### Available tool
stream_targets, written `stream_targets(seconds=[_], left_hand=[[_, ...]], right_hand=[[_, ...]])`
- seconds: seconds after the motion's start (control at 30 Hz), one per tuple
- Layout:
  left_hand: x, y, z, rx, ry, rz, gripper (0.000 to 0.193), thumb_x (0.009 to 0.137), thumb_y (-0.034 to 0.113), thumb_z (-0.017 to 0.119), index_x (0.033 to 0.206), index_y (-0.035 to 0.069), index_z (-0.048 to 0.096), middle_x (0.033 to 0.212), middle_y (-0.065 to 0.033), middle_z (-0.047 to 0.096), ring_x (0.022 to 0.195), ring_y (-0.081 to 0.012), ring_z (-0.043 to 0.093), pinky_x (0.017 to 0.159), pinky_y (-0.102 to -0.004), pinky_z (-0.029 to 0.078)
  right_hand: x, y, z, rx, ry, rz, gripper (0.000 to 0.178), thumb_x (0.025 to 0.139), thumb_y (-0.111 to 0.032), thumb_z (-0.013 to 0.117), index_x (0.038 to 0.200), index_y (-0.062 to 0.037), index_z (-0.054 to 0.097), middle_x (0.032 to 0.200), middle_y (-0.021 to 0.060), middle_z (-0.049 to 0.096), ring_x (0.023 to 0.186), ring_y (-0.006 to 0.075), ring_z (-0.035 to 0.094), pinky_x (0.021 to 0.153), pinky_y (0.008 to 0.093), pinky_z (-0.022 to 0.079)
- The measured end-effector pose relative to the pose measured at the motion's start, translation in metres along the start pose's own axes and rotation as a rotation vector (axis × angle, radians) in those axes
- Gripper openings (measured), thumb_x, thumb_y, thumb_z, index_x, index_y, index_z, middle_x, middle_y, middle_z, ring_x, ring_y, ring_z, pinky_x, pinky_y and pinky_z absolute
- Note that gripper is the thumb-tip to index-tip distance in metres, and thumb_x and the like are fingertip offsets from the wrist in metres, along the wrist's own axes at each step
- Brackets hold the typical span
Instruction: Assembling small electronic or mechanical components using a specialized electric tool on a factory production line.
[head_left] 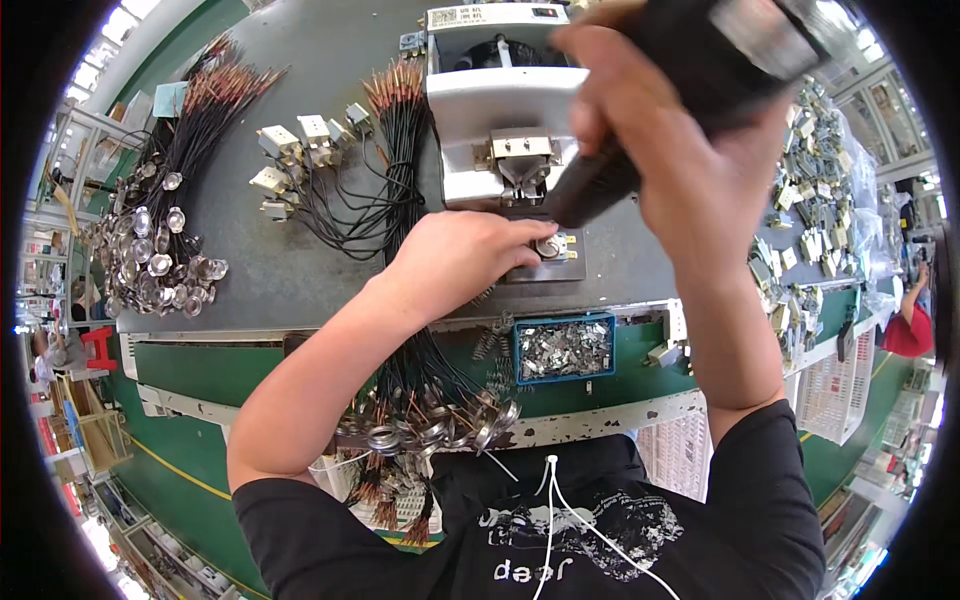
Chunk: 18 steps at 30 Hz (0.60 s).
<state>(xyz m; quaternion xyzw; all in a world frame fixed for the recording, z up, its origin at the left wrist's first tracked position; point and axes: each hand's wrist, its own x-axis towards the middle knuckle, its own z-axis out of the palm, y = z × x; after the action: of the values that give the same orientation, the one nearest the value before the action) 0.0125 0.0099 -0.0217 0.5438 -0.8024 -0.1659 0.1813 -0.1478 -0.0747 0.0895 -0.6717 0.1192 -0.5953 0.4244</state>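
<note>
My right hand (690,165), smeared by motion, is wrapped round a black power screwdriver (600,185). Its narrow end points down toward a small metal part (547,248) on a flat metal fixture plate (555,272). My left hand (450,255) reaches in from the left, its index finger and thumb closed on that part. The tool's tip lies close to those fingertips; whether it touches the part cannot be seen. Behind them stands a white machine (500,110) with a metal head. A bundle of black wires (400,185) passes beneath my left wrist.
Wires with round metal ends (160,245) lie at the left. Small white connector blocks (285,150) sit left of the machine. A blue tray (565,350) of metal pieces is at the near edge. Many blocks (810,190) pile up at right, by a white crate (835,395).
</note>
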Motion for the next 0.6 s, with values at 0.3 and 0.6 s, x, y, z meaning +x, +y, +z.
stream_targets(seconds=[0.3, 0.6], left_hand=[[0.009, 0.012, -0.014, 0.030, -0.133, -0.056, 0.030, 0.098, 0.033, 0.064, 0.122, 0.016, 0.067, 0.098, -0.0096, 0.075, 0.094, -0.0322, 0.071, 0.079, -0.0436, 0.057], [0.011, 0.013, -0.014, 0.069, -0.147, -0.056, 0.033, 0.099, 0.037, 0.061, 0.127, 0.020, 0.065, 0.097, -0.0084, 0.075, 0.095, -0.0302, 0.072, 0.078, -0.0446, 0.058]], right_hand=[[-0.023, 0.010, -0.028, -0.032, 0.001, 0.092, 0.014, 0.095, -0.001, 0.074, 0.103, 0.0085, 0.069, 0.088, 0.0102, 0.071, 0.063, 0.0138, 0.065, 0.056, 0.0265, 0.052], [-0.029, 0.013, -0.023, -0.033, -0.024, 0.121, 0.009, 0.094, 0.002, 0.073, 0.099, 0.0057, 0.067, 0.093, 0.0097, 0.072, 0.066, 0.0122, 0.065, 0.057, 0.0254, 0.053]])
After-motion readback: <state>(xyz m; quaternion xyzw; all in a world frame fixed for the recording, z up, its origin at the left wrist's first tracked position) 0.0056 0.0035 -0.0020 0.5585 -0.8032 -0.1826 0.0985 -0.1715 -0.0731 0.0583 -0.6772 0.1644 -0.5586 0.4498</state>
